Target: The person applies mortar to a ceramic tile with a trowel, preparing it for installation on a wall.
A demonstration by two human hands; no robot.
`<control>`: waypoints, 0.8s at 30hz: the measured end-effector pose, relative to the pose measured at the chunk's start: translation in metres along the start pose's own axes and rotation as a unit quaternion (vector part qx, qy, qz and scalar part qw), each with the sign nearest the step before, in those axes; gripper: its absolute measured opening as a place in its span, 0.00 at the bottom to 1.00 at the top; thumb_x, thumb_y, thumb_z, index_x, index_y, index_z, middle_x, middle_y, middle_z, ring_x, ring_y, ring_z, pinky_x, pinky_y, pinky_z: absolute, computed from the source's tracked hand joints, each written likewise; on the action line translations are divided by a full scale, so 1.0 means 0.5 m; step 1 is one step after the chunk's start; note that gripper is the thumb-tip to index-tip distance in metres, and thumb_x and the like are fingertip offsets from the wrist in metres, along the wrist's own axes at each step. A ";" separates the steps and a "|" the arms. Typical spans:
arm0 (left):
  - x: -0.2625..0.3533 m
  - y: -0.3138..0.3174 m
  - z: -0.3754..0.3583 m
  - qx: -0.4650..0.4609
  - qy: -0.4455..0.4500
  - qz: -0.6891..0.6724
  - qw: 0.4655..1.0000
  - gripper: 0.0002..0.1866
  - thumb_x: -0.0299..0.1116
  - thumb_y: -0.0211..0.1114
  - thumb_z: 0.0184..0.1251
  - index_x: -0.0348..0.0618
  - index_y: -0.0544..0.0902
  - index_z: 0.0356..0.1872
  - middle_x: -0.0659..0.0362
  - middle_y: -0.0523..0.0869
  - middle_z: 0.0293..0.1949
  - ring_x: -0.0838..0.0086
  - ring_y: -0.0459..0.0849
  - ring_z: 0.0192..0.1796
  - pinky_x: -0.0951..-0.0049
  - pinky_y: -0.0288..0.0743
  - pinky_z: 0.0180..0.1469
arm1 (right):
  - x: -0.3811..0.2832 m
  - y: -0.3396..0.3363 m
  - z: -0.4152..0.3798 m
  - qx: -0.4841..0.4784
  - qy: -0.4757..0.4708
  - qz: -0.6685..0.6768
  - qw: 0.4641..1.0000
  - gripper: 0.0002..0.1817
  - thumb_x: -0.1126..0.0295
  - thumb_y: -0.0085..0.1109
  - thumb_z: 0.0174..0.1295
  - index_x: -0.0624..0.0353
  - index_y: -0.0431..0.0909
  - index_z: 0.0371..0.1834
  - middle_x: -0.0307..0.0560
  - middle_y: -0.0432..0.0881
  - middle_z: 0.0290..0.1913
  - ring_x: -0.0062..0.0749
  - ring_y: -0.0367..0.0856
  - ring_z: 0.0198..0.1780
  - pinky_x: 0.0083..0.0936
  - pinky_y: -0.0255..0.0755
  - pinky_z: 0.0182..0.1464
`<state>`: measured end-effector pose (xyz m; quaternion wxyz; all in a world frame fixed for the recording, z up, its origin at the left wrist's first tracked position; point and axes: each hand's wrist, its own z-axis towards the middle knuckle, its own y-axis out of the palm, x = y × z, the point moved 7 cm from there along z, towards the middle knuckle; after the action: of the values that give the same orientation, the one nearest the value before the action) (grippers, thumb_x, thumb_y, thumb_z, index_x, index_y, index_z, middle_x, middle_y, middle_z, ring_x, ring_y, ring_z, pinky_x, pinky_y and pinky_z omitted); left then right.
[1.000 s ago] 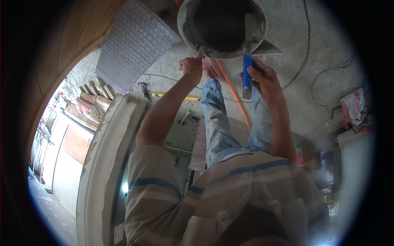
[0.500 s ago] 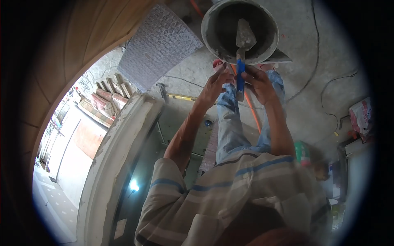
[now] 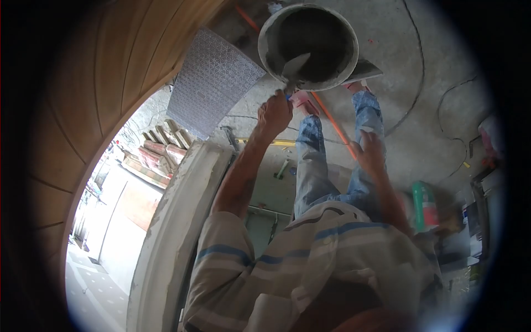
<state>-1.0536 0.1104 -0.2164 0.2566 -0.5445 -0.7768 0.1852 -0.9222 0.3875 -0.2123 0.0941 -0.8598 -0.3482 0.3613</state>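
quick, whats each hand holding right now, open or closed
Left hand: closed on the trowel, blade over the bucket.
Right hand: no tool seen in it; blurred, so open or closed cannot be told.

From my remote seat, through the head camera, I see a round bucket (image 3: 354, 47) from above, standing upright on the floor (image 3: 404, 33), its mouth wide and its pale rim smeared with grey. Inside I see a dark grey mix (image 3: 318, 36); the light is too dim for me to judge its depth. A trowel (image 3: 296, 66) reaches over the near left rim, its tapering grey blade pointing inward and to the right; I cannot tell whether it touches the rim. The left hand (image 3: 276, 115) grips its handle, mostly covering the blue. The right hand (image 3: 369, 148), blurred, is well apart from both.
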 end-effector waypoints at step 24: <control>0.153 0.106 0.181 -0.161 -0.037 -0.079 0.983 0.15 0.38 0.57 0.60 0.32 0.80 0.31 0.40 0.84 0.32 0.53 0.84 0.43 0.57 0.76 0.47 | 0.110 -0.031 -0.042 -0.022 0.237 -0.108 0.965 0.33 0.54 0.55 0.57 0.44 0.59 0.67 0.55 0.55 0.66 0.63 0.54 0.66 0.74 0.60 0.52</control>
<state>-1.0893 0.1996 -0.3036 0.1504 -0.5087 -0.8458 0.0564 -0.8887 0.4376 -0.2213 0.1931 -0.8802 -0.4144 0.1272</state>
